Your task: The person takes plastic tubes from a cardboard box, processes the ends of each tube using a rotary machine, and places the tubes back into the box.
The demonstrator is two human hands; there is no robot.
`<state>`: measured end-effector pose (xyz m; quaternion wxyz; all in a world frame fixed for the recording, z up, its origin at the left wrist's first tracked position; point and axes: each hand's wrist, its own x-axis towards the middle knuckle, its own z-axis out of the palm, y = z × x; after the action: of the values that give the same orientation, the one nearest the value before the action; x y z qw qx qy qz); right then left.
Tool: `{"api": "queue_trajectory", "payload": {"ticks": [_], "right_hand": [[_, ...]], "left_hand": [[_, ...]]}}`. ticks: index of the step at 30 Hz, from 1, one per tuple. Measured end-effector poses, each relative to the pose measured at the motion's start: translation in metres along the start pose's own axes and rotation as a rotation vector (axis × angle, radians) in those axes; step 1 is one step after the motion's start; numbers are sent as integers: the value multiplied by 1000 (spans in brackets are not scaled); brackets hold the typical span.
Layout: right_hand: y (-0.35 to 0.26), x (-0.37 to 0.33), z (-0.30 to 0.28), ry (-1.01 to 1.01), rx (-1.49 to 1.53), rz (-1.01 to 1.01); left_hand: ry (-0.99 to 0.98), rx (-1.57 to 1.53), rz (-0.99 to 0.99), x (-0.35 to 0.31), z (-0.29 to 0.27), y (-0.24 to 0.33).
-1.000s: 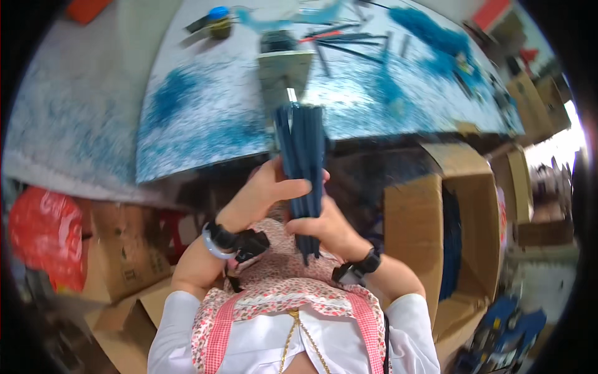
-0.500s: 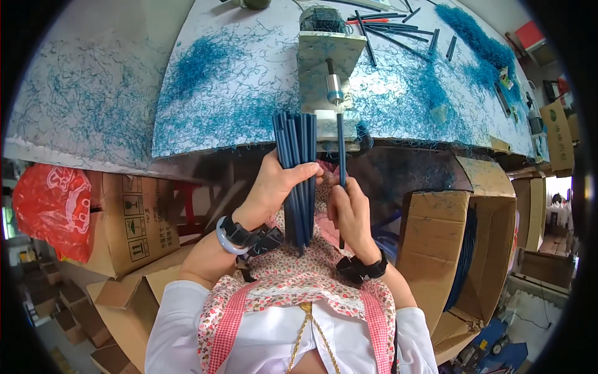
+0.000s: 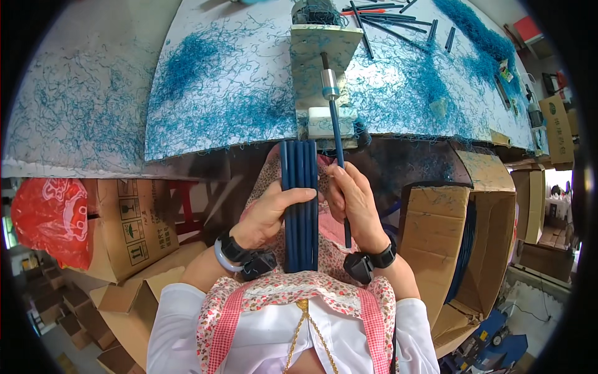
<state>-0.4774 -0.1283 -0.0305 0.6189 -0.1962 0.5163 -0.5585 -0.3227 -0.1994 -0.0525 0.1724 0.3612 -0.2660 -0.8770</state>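
Observation:
My left hand [image 3: 268,215] is closed round a bundle of dark blue plastic tubes [image 3: 300,234], its thumb across their front. The bundle stands lengthwise over my lap, its far ends just below the bench edge. A single dark blue tube [image 3: 337,134] is gripped in my right hand [image 3: 355,202]. Its far end meets the silver chuck [image 3: 329,82] of a bench-mounted motor [image 3: 316,14]; whether it is inside or only against the chuck I cannot tell. Below the chuck sits a white block [image 3: 331,122] at the bench edge.
Blue curly shavings [image 3: 190,62] litter the white bench [image 3: 249,75]. Several loose tubes [image 3: 398,25] lie at the far right of it. An open cardboard box [image 3: 433,237] with dark tubing stands at right. At left are a carton [image 3: 138,218] and a red plastic bag [image 3: 53,218].
My right hand's tube has gone up to the chuck, its far end now meeting it. The bundle in my left hand has moved down toward me and lies more even.

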Motion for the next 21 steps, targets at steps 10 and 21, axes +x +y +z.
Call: {"api": "queue_trajectory", "payload": {"ticks": [10,21], "right_hand": [[2,8,2,23,3,13],[34,-8,-5,211,-475,-266]], "left_hand": [[56,167,246,9,18,12],[88,236,382,32,26,18]]}}
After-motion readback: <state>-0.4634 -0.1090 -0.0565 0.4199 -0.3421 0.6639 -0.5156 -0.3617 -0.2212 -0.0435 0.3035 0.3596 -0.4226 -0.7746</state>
